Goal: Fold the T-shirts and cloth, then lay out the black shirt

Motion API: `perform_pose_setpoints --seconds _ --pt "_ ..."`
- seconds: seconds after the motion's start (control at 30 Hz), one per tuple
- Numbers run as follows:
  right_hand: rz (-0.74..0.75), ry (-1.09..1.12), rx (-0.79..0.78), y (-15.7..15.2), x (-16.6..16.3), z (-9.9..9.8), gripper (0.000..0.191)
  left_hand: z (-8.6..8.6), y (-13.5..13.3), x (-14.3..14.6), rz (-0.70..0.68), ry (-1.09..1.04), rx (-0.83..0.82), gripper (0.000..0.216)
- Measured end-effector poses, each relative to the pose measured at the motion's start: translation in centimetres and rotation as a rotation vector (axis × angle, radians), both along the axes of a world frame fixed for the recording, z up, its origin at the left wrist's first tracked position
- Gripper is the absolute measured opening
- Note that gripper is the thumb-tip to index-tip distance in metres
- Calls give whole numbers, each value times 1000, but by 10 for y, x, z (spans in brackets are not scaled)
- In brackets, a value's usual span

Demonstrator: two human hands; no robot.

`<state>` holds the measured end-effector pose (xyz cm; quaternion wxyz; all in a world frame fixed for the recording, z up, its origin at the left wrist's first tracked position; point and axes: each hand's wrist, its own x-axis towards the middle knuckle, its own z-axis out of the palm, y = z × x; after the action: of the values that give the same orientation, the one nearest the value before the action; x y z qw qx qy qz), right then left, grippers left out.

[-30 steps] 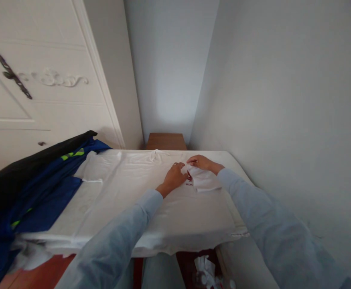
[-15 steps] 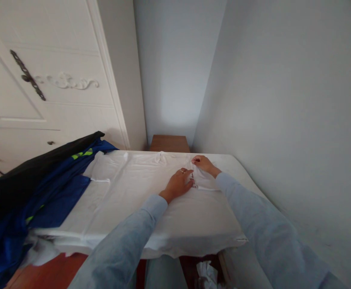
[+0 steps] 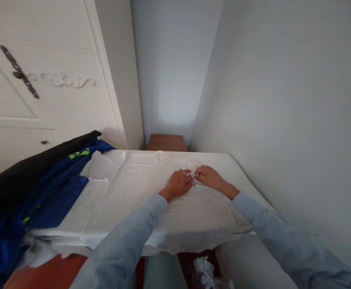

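Note:
A white T-shirt (image 3: 142, 188) lies spread over a white-topped table, its sleeve (image 3: 104, 166) at the far left and its collar near the back edge. My left hand (image 3: 178, 184), with a ring on one finger, rests on the shirt right of its middle, fingers curled and gripping the cloth. Close beside it, my right hand (image 3: 213, 178) pinches the shirt between thumb and fingers. The cloth is bunched between the two hands, and a small dark marking there is mostly covered by my fingers.
Blue and black clothing (image 3: 55, 176) with yellow-green strips is heaped at the left. A white wardrobe (image 3: 63, 108) stands behind it. The grey wall (image 3: 277, 112) runs along the right. Beyond the table is a brown wooden cabinet (image 3: 167, 142). Crumpled white material (image 3: 204, 269) lies below.
My right hand has come nearer to me, bringing the shirt's right-hand sleeve cloth with it into a bunch. My left hand has stayed in nearly the same place, fingers more curled. The view has shifted slightly.

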<state>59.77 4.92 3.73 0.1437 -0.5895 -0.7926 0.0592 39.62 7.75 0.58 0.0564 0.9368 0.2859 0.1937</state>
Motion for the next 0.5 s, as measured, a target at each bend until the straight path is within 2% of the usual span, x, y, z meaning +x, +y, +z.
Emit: perform_pose_setpoints --seconds 0.17,0.37,0.5 --pt "92 38 13 -43 -4 -14 18 2 -1 2 7 38 -28 30" --pt "115 156 123 -52 -6 -27 18 1 -2 2 25 24 -43 30" --pt "205 225 97 -55 -4 -27 18 -3 -1 1 20 0 -51 36"
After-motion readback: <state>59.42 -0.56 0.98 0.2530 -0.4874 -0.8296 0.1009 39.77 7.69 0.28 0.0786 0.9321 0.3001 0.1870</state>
